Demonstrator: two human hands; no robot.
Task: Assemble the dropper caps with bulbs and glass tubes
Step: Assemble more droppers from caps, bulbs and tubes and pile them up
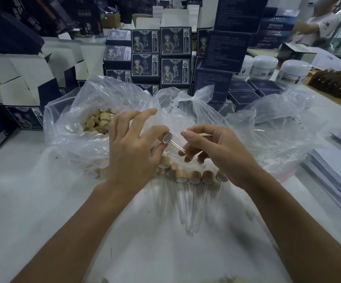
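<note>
My left hand (133, 146) pinches a wooden dropper cap (167, 138) between thumb and fingers, its white inside facing right. A clear glass tube (177, 146) runs from the cap's opening down to my right hand (214, 150), which pinches its lower part. Below my hands lies a row of several assembled droppers (194, 178), wooden caps at the top and glass tubes pointing toward me. A clear plastic bag (69, 127) on the left holds loose wooden caps (99, 120).
A second crumpled clear bag (267, 127) lies to the right. Dark printed boxes (161, 56) are stacked behind, with open cartons (22, 74) at left and white jars (294, 72) at back right. Paper stacks (337, 176) sit at the right edge. A person (316, 23) stands far right.
</note>
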